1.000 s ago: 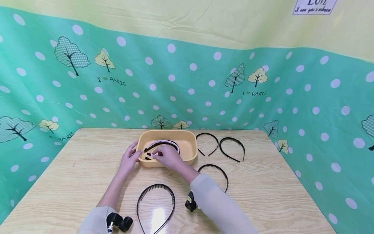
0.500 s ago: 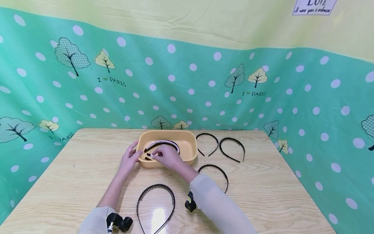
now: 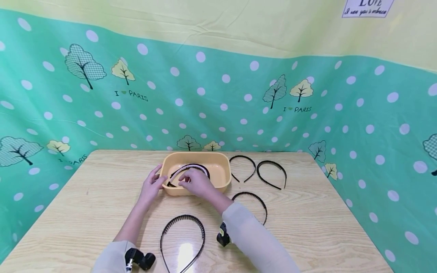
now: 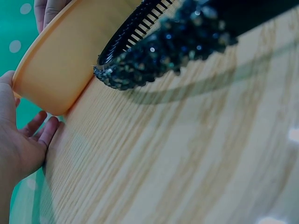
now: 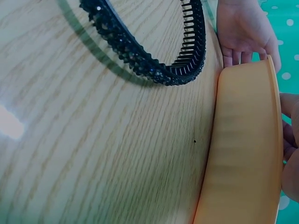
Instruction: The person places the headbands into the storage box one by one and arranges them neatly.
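Observation:
A yellow-orange plastic tub (image 3: pixel 223 174) stands at the back of the table. My left hand (image 3: pixel 150 184) grips its left rim, thumb over the edge and fingers against the outer wall. My right hand (image 3: pixel 194 182) reaches over the front rim into the tub, fingers bent and fingertips close together. Beside those fingertips lies a pale-lined headband (image 3: pixel 177 172), with a black headband (image 3: pixel 201 166) behind it. The wrist and tub wall hide part of both, and I cannot tell whether the right fingertips pinch anything. In the right wrist view, those fingers (image 5: pixel 290 135) show behind the rim.
Right of the tub lie two black toothed headbands, one thin headband (image 3: pixel 242 156) and another headband (image 3: pixel 271 162). A third headband (image 3: pixel 252 194) lies partly under the right forearm. Nearest the front is a beaded black headband (image 3: pixel 184 217) between the forearms. A patterned curtain (image 3: pixel 218 94) hangs behind.
The black-and-white tip that the right fingertips pinched has left them. The pale-lined headband now lies in front of the black one, its end at the tub's left. The left hand has stayed put.

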A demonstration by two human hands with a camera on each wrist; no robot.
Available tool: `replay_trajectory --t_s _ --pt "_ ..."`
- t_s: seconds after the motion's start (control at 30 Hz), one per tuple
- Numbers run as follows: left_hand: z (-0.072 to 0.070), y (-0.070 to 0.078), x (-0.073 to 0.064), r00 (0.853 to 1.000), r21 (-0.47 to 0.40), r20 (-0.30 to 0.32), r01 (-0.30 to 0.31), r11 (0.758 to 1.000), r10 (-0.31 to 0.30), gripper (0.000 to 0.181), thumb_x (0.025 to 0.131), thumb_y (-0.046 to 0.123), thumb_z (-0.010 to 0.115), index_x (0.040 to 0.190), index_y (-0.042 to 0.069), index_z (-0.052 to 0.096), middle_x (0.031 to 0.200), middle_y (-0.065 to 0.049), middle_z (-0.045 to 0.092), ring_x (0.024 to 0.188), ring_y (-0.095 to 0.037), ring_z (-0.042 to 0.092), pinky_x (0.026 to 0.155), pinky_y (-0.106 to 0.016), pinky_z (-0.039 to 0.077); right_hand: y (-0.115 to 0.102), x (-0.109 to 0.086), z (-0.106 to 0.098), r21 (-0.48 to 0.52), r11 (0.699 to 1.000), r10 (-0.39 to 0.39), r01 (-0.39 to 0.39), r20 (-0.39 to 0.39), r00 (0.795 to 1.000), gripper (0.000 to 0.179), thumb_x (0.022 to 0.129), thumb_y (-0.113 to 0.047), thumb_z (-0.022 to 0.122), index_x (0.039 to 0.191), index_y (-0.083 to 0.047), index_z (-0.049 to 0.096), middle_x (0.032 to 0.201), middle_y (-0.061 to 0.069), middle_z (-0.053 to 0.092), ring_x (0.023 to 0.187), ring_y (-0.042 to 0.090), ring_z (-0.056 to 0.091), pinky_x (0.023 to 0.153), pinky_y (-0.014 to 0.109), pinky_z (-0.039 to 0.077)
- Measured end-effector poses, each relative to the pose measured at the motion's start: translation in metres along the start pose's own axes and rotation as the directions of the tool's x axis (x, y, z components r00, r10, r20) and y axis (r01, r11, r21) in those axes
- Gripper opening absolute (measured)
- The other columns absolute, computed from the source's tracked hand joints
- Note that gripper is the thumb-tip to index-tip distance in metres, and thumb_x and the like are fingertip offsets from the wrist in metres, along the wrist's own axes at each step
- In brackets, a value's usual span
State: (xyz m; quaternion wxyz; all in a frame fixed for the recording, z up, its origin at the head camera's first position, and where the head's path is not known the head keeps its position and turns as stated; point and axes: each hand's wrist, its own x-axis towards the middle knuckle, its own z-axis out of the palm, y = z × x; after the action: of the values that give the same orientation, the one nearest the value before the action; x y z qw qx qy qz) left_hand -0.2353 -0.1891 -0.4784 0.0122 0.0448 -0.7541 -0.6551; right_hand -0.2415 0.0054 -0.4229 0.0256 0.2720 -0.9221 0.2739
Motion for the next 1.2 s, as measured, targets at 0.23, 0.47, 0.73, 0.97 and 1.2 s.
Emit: replay_trajectory --t_s 0.23,0.47,0.73,0.97,1.2 --pt "0.0 0.002 -0.001 1.0 0.018 -0.003 -0.002 1.0 0.002 0.059 0.095 0.022 0.053 0.148 0.025 0.028 0.133 -0.024 0.048 0.089 -0.003 0.057 0.074 -0.017 0.052 0.001 -0.002 -0.01 0.004 1.0 0.01 -0.01 0.015 1.0 0.016 0.084 -0.028 0.07 0.095 -0.018 0.072 0.086 -0.003 0.063 0.078 0.007 0.054 0.068 0.016 0.043" --pt "0.001 0.003 -0.003 1.0 0.025 -0.014 -0.014 1.0 0.014 0.058 0.095 0.022 0.053 0.148 0.025 0.029 0.131 -0.024 0.049 0.085 0.0 0.056 0.073 -0.016 0.052 0.008 -0.006 -0.019 0.019 0.999 0.034 -0.034 0.033 0.999 0.02 0.085 -0.029 0.069 0.1 -0.017 0.07 0.097 0.002 0.063 0.085 0.012 0.057 0.071 0.019 0.045" --pt "0.001 0.005 -0.003 1.0 0.008 -0.008 -0.001 1.0 0.001 0.058 0.095 0.02 0.052 0.148 0.025 0.029 0.134 -0.023 0.047 0.086 0.0 0.057 0.073 -0.015 0.051 0.014 -0.011 -0.032 0.052 0.997 0.059 -0.062 0.054 0.997 0.024 0.085 -0.028 0.068 0.106 -0.015 0.069 0.103 0.004 0.061 0.079 0.01 0.056 0.069 0.02 0.046" --pt "0.001 0.004 -0.003 1.0 0.018 -0.013 -0.002 1.0 0.003 0.058 0.094 0.02 0.052 0.148 0.024 0.029 0.133 -0.023 0.048 0.085 0.001 0.057 0.073 -0.015 0.051 0.022 -0.013 -0.041 0.05 0.996 0.068 -0.07 0.048 0.997 0.027 0.086 -0.029 0.067 0.108 -0.014 0.069 0.102 0.002 0.06 0.08 0.009 0.056 0.07 0.019 0.047" --pt "0.001 0.002 -0.002 1.0 0.03 -0.007 -0.014 0.999 0.014 0.059 0.094 0.023 0.053 0.148 0.023 0.029 0.132 -0.024 0.048 0.089 -0.002 0.057 0.074 -0.015 0.051 0.03 -0.017 -0.052 0.067 0.996 0.064 -0.066 0.034 0.997 0.026 0.086 -0.027 0.068 0.107 -0.013 0.069 0.102 0.005 0.061 0.077 0.008 0.052 0.07 0.021 0.046"
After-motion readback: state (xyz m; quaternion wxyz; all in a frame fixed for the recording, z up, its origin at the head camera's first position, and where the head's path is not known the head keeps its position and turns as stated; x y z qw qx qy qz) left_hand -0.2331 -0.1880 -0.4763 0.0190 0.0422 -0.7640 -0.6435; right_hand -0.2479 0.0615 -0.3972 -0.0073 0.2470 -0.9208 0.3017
